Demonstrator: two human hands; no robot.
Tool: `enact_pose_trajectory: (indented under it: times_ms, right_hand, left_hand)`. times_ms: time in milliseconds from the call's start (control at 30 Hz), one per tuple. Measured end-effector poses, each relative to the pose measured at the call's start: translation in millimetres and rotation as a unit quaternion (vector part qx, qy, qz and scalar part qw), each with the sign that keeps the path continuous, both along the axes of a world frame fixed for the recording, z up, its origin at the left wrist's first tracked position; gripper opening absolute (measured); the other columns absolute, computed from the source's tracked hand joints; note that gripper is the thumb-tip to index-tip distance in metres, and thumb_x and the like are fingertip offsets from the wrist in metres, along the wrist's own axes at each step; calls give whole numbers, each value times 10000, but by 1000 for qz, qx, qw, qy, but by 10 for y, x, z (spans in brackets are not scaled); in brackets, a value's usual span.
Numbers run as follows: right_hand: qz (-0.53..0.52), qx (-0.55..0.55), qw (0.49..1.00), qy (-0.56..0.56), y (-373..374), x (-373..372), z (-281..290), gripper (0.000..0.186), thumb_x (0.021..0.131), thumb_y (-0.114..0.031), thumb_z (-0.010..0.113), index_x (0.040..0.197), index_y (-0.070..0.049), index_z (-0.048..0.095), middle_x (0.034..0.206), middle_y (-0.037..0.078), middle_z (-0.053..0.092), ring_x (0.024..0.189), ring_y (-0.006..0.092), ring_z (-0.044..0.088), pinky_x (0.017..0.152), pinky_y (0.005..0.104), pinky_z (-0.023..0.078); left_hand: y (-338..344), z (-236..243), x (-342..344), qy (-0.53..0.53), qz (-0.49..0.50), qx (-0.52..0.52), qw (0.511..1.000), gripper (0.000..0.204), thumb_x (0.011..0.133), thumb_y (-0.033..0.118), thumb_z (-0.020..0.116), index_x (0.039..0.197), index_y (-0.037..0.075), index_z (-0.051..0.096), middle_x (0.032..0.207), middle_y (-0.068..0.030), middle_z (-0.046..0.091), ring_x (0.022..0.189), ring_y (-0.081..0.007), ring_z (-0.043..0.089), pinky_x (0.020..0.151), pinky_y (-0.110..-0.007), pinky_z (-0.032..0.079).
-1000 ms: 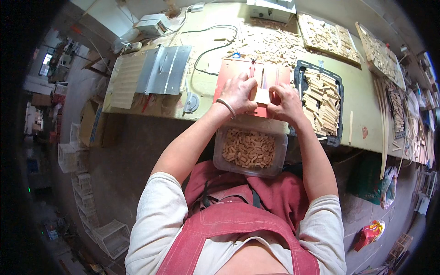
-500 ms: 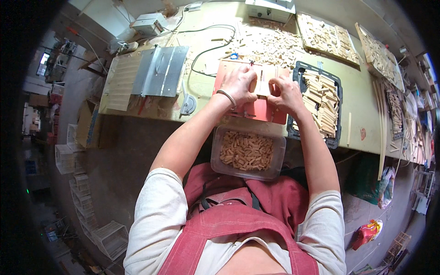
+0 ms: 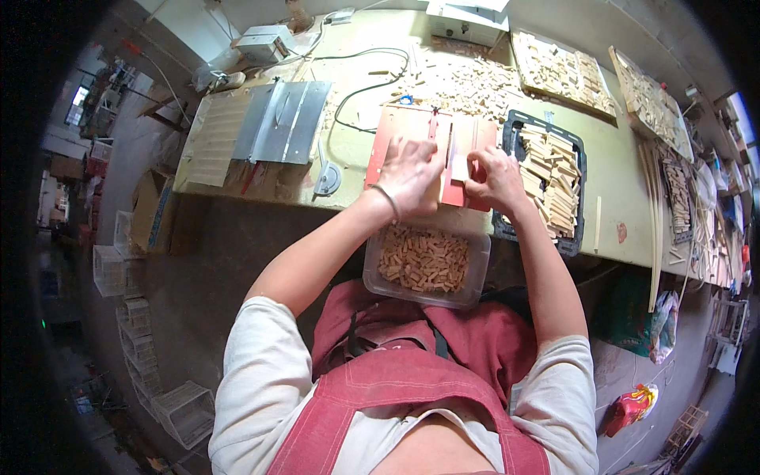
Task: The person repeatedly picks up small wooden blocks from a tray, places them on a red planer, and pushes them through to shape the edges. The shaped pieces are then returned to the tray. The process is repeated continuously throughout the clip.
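Nearest you, over the lap of your red apron [image 3: 412, 388], sits a clear plastic tub [image 3: 427, 300] holding many short wooden pieces [image 3: 423, 260]. Just beyond it, both your hands are over a red plate [image 3: 383, 150] at the front edge of the bench [image 3: 621, 186]. Your left hand [image 3: 412, 176] reaches forward over its left part, fingers slightly spread and blurred; whether they pinch anything, you cannot tell from here. Your right hand [image 3: 497, 179] has its thumb and forefinger curled towards each other; a grip cannot be made out. A pale wooden piece [image 3: 460, 165] lies on the plate between your hands, just beside your right fingers.

To your right, a black tray [image 3: 584, 170] holds a heap of wooden strips [image 3: 552, 178]. Well to your left is a grey metal plate [image 3: 283, 123]. Farther back, loose wooden bits [image 3: 475, 83] cover the bench, near a white box [image 3: 467, 25].
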State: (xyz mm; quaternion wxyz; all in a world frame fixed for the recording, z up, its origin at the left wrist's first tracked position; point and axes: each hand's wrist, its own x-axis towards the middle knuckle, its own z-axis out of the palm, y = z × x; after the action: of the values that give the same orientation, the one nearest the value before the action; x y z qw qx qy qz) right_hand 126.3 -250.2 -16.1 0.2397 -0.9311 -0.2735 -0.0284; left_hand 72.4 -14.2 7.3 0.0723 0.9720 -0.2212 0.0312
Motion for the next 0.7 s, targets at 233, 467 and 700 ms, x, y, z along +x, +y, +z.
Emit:
enact_pose_trajectory:
  times_ms: [233, 467, 700]
  right_hand:
    - [21, 20, 999, -20, 325, -414, 38, 250, 805, -212, 793, 1013, -99, 710, 945, 89, 625, 972, 293, 645, 913, 431, 488]
    - [24, -45, 998, 35, 300, -465, 192, 364, 864, -318, 825, 1118, -82, 716, 1069, 96, 668, 1071, 277, 665, 1023, 441, 495]
    - [-189, 108, 975, -44, -1551, -19, -213, 295, 909, -162, 771, 1139, 19, 725, 952, 122, 680, 826, 216, 642, 762, 350, 532]
  left_hand:
    - [31, 43, -141, -22, 33, -108, 993, 478, 725, 398, 852, 1098, 140, 700, 1260, -111, 582, 1234, -318, 556, 1068, -513, 341]
    - [42, 10, -46, 14, 43, -83, 996, 528, 711, 457, 883, 1125, 171, 724, 1251, -115, 594, 1237, -325, 554, 1067, -500, 355]
    - [43, 48, 79, 37, 61, -70, 995, 537, 682, 426, 879, 1140, 191, 724, 1224, -106, 595, 1212, -318, 556, 1049, -468, 363]
